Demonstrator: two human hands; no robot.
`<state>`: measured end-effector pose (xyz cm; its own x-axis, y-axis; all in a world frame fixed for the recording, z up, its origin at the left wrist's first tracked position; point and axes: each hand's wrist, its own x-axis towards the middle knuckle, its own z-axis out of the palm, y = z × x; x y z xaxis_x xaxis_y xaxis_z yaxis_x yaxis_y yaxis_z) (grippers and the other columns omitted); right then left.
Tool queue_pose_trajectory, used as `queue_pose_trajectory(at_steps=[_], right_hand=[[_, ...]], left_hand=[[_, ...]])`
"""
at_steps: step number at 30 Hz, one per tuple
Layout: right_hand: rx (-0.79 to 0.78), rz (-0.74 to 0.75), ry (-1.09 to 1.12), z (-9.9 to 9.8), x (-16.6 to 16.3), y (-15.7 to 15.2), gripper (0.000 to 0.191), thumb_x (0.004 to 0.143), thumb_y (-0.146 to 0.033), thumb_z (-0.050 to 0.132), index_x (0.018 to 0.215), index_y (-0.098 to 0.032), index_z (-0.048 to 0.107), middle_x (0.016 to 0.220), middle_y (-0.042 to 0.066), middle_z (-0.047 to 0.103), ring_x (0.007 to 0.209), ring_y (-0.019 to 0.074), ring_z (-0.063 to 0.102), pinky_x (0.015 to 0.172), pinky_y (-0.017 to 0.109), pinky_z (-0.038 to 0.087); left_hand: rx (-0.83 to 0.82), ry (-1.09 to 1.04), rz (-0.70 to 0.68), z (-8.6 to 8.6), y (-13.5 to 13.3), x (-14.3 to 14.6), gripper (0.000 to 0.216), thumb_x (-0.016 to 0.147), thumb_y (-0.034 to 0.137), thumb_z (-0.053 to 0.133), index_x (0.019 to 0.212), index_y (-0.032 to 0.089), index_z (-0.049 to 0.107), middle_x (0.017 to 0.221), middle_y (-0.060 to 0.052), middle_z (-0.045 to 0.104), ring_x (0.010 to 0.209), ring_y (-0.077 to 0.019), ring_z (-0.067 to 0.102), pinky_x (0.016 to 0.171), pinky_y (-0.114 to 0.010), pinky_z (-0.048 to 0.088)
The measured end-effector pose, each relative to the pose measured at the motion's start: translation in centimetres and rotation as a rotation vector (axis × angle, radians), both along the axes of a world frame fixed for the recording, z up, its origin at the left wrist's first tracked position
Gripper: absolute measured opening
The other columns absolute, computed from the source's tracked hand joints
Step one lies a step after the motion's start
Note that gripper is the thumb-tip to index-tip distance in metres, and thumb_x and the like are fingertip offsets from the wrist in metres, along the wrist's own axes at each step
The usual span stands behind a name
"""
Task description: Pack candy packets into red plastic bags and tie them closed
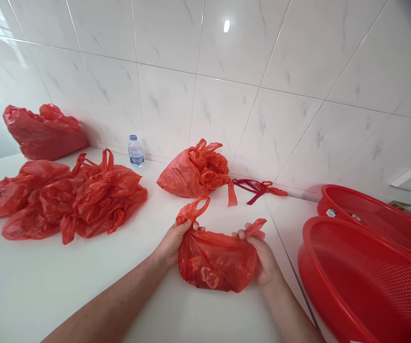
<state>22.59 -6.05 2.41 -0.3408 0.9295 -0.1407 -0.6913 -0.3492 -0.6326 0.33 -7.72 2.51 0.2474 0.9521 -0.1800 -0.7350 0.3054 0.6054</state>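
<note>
A red plastic bag (pixel 220 259) is stretched between my two hands over the white table (pixel 148 305). Through its thin film a dark item with a pale label bearing printed characters shows faintly; I cannot make out its kind. My left hand (pixel 172 242) is closed round the bag's left handle, whose loop sticks up above the thumb. At the opposite top corner my right hand (pixel 262 252) pinches the other handle. Just behind stands a filled red plastic bag (pixel 182 176) with bunched handles, touching neither hand.
Several filled red bags (pixel 91 200) lie heaped at the left, with a bigger red bag (pixel 44 136) behind them. A small water bottle (pixel 136 151) stands near the tiled wall (pixel 169 105). Dark red ribbon (pixel 255 186) lies behind. Two red plastic baskets (pixel 309 257) occupy the right.
</note>
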Motion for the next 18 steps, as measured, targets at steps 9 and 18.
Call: queue_pose_trajectory(at_steps=[9,18], right_hand=[[0.024,0.173,-0.001,1.7,-2.5,-1.6,0.037,0.080,-0.058,0.050,0.072,-0.023,0.061,0.059,-0.001,0.046,0.058,0.0138,0.043,0.064,0.030,0.041],[-0.038,0.187,0.023,1.0,-2.5,-1.3,0.035,0.083,-0.045,0.055,0.107,-0.022,0.063,0.060,-0.004,0.046,0.061,0.0111,0.046,0.069,0.026,0.042]], left_hand=[[0.003,0.007,-0.055,-0.4,-0.3,1.2,0.031,0.080,0.034,0.062,0.058,0.017,0.048,0.062,-0.003,0.058,0.068,-0.0172,0.061,0.070,-0.030,0.050],[-0.013,0.032,-0.029,0.0,-0.4,1.2,0.033,0.082,0.033,0.058,0.056,0.017,0.046,0.051,-0.001,0.050,0.060,-0.0138,0.057,0.063,-0.024,0.048]])
